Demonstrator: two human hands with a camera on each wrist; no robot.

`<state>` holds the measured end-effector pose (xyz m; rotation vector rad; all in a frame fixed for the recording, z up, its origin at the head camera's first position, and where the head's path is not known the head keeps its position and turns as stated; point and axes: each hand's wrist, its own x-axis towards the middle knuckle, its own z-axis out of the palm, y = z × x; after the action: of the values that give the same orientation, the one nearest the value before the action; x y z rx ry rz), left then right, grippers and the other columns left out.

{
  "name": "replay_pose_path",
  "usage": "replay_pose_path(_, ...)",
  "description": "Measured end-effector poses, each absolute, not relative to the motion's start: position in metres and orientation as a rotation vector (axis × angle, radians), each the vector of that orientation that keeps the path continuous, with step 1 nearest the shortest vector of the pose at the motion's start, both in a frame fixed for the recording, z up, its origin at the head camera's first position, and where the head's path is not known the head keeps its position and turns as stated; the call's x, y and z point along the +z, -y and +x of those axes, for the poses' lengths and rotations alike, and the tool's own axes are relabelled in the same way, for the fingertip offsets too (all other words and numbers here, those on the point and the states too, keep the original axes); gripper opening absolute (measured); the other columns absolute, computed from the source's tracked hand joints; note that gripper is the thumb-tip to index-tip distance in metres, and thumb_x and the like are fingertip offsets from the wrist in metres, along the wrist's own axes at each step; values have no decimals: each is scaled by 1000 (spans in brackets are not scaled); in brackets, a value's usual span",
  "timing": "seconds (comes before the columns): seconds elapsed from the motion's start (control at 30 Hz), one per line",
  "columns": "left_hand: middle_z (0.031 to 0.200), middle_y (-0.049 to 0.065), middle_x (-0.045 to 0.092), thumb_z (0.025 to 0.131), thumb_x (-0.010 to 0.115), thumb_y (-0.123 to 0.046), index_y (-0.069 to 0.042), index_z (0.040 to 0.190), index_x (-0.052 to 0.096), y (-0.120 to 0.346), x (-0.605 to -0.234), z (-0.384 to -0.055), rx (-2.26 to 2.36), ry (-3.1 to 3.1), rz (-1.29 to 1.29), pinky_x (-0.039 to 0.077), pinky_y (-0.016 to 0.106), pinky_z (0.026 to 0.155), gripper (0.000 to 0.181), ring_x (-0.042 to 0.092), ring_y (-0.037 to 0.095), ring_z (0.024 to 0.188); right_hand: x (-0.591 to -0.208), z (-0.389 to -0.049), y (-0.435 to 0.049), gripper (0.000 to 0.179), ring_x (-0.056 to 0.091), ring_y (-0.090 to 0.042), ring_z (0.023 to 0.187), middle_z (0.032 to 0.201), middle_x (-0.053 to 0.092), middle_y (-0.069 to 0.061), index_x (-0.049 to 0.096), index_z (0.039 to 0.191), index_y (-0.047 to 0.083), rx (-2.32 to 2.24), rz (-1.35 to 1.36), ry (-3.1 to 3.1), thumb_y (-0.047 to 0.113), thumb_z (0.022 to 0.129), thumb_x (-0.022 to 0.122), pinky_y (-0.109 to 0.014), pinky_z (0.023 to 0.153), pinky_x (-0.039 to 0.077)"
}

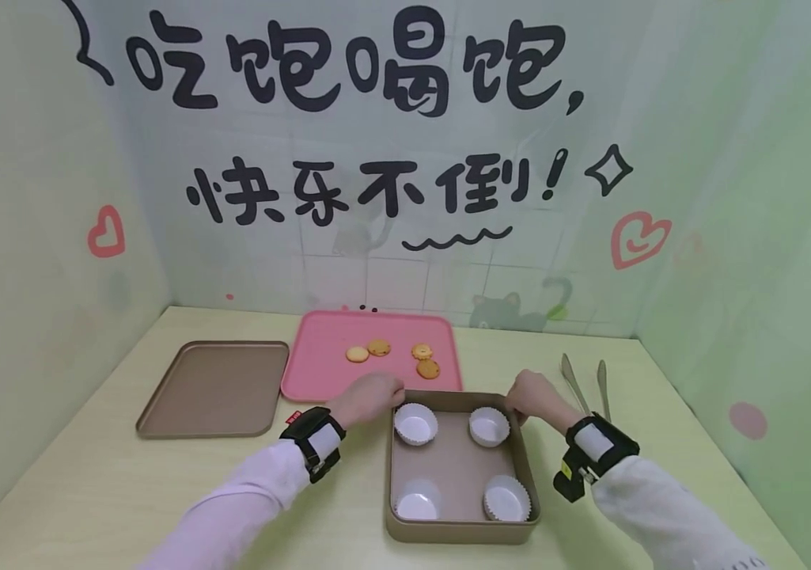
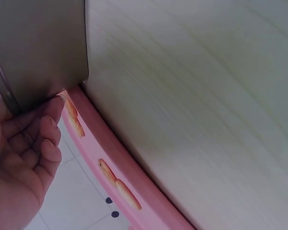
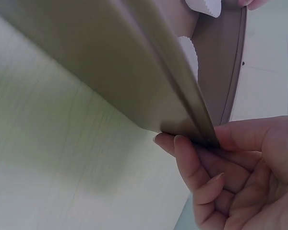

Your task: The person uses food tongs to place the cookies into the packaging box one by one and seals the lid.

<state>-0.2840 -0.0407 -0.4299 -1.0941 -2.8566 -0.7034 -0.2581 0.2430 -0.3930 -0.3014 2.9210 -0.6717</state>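
Observation:
A deep brown baking pan (image 1: pixel 453 467) stands on the table near its front, with a white paper baking cup (image 1: pixel 415 425) by each inside corner. My left hand (image 1: pixel 368 396) pinches the pan's far left corner at the rim. At the far right corner, my right hand (image 1: pixel 539 397) grips the rim. The right wrist view shows the thumb on the rim and fingers (image 3: pixel 187 158) curled against the outer wall. In the left wrist view, curled fingers (image 2: pixel 49 139) meet the pan's corner, while the thumb is mostly hidden behind it.
Behind the pan lies a pink tray (image 1: pixel 320 356) with several cookies (image 1: pixel 379 347). A flat brown baking sheet (image 1: pixel 216 388) is at the left. Two metal utensils (image 1: pixel 602 388) lie beyond my right wrist, partly covered by it. Printed walls (image 1: pixel 405 269) enclose the table.

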Motion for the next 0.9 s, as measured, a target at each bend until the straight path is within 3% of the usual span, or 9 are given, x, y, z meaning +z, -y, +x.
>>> replay_pose_path(0.4,63,-4,37,91,54,-1,-10,65,50,59,-432,-283,-654,2858,-1023,33,25,60,28,39,11,62,-394,-256,-225,23,66,-25,51,48,59,-5,61,51,0,-726,-304,-2872,-4,73,56,-21,50,41)
replay_pose_path(0.53,62,-3,39,95,55,-8,-10,69,52,59,-431,-277,-662,2898,-912,34,25,57,26,40,11,59,-392,-255,-227,26,66,-23,54,53,61,-6,64,58,-2,-728,-304,-2819,3,83,60,-22,51,42)
replay_pose_path(0.7,62,-2,42,99,54,-26,-9,76,52,61,-430,-262,-716,2936,-753,34,26,51,29,41,11,55,-384,-253,-243,32,66,-25,69,74,67,-12,71,81,-5,-741,-270,-2796,23,94,62,-30,58,47)
replay_pose_path(0.8,60,-2,40,99,54,-29,-10,73,51,64,-430,-251,-798,2931,-689,32,26,49,32,40,11,53,-382,-255,-259,33,63,-28,74,82,66,-16,69,89,-7,-739,-269,-2873,24,95,61,-35,63,48)
replay_pose_path(0.9,57,-4,35,99,54,-30,-10,70,50,68,-430,-240,-851,2933,-659,29,24,47,36,37,9,50,-384,-259,-279,34,59,-30,70,79,62,-19,63,87,-12,-671,-277,-2981,21,95,60,-41,66,47)
